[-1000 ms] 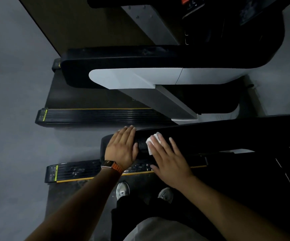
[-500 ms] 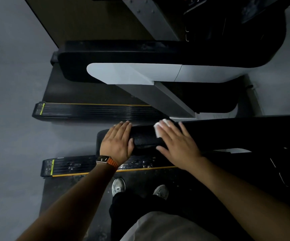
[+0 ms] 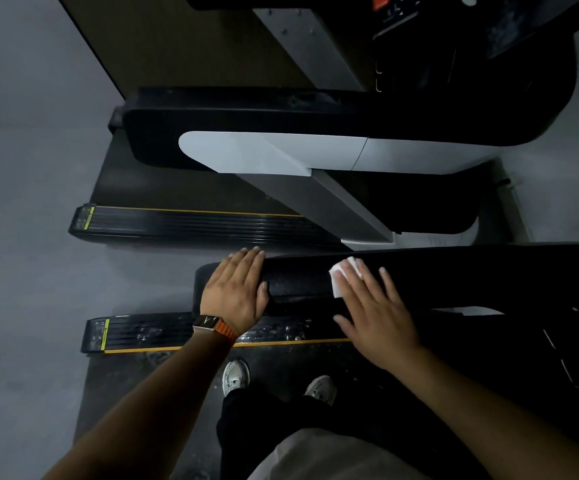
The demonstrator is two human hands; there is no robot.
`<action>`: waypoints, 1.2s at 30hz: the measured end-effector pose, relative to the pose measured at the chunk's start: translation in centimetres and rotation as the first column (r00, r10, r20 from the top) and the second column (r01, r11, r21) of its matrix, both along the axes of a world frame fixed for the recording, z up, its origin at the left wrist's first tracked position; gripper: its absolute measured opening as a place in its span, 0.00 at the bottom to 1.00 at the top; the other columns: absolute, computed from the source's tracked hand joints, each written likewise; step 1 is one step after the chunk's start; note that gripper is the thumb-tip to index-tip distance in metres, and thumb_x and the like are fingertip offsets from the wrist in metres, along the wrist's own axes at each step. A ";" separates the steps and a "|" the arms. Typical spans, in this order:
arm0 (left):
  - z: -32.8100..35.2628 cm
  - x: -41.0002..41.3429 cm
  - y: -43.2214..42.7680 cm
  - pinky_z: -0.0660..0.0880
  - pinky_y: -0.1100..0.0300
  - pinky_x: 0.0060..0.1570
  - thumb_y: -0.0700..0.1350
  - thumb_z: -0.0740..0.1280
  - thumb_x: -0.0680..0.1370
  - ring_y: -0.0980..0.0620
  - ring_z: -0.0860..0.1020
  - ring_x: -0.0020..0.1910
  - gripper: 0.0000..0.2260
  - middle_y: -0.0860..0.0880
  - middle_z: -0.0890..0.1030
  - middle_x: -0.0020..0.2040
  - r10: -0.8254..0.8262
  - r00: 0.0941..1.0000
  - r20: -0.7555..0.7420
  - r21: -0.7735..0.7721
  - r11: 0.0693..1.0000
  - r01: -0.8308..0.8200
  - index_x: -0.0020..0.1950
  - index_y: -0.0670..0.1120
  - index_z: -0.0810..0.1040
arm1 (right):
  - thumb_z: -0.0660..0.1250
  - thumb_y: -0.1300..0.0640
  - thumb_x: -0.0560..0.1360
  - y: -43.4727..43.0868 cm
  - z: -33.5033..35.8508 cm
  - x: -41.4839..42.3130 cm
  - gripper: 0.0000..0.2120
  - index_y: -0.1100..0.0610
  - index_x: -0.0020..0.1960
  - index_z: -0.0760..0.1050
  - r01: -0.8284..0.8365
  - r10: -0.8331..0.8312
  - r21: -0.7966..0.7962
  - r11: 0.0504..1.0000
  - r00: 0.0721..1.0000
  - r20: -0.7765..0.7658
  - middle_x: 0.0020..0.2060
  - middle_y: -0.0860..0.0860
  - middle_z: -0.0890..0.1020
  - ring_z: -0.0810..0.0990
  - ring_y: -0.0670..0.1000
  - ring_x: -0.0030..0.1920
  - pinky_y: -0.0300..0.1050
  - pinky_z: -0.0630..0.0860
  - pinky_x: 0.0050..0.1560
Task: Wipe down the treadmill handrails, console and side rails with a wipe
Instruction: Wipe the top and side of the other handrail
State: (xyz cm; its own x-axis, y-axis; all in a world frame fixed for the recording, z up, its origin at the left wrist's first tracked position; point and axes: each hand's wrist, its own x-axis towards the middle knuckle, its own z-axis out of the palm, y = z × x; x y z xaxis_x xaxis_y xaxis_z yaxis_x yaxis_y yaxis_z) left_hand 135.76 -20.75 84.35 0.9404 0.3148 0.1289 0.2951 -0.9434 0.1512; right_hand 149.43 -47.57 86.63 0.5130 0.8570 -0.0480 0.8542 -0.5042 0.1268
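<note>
A wide black padded handrail runs across the middle of the view. My left hand, with an orange-strapped watch on the wrist, lies flat over the rail's left end. My right hand presses a small white wipe onto the rail's top with straight spread fingers; only the wipe's far-left corner shows past them. Below the rail lies the ribbed black side rail with a yellow edge. Part of a dark console with an orange button is at the top right.
A second treadmill stands beyond, with its own black handrail, grey-white upright and ribbed side rail. Grey floor spreads to the left. My shoes stand on the dark belt below the hands.
My right hand has slid the wipe to the right along the handrail, away from my left hand, which stays on the rail's end.
</note>
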 end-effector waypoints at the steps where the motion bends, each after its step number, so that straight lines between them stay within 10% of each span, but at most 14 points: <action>1: 0.0 0.0 0.0 0.66 0.46 0.75 0.53 0.55 0.82 0.43 0.72 0.73 0.26 0.41 0.75 0.73 -0.002 1.000 0.001 -0.002 1.000 0.002 0.75 0.40 0.72 | 0.56 0.39 0.82 0.7 0.0 -0.5 0.40 0.60 0.85 0.51 0.031 -0.031 0.028 0.999 0.999 -0.012 0.85 0.57 0.51 0.49 0.59 0.84 0.66 0.56 0.80; 13: -0.1 0.0 0.0 0.65 0.47 0.75 0.52 0.55 0.83 0.43 0.73 0.72 0.25 0.41 0.76 0.72 -0.010 1.000 0.029 0.009 1.000 0.010 0.75 0.40 0.73 | 0.71 0.42 0.77 -2.5 0.0 0.8 0.45 0.58 0.85 0.54 -0.076 0.077 -0.025 0.997 0.996 0.047 0.85 0.56 0.52 0.53 0.57 0.84 0.64 0.60 0.79; 20: 0.1 -0.1 0.0 0.65 0.47 0.75 0.53 0.55 0.83 0.43 0.72 0.73 0.26 0.41 0.75 0.73 -0.008 1.000 0.019 0.001 1.000 0.008 0.75 0.40 0.72 | 0.47 0.34 0.83 4.1 1.0 0.5 0.39 0.57 0.85 0.51 -0.038 0.038 0.007 0.999 0.993 -0.115 0.85 0.54 0.52 0.47 0.55 0.85 0.63 0.52 0.82; 27: -0.2 0.0 0.0 0.66 0.45 0.75 0.53 0.55 0.83 0.43 0.72 0.73 0.26 0.41 0.75 0.73 -0.008 1.000 0.010 -0.016 1.000 0.009 0.76 0.40 0.72 | 0.52 0.35 0.82 0.4 0.9 2.5 0.39 0.59 0.84 0.57 0.215 -0.203 0.094 0.972 0.972 -0.119 0.83 0.56 0.58 0.52 0.57 0.84 0.64 0.55 0.81; 36: -0.3 -0.1 0.2 0.66 0.45 0.75 0.53 0.54 0.83 0.42 0.72 0.73 0.26 0.41 0.74 0.74 -0.013 1.000 -0.004 -0.018 1.000 0.013 0.76 0.40 0.71 | 0.57 0.38 0.81 -2.9 0.1 1.9 0.38 0.60 0.83 0.59 0.048 -0.044 0.077 0.996 0.998 -0.050 0.84 0.57 0.57 0.53 0.59 0.84 0.66 0.62 0.78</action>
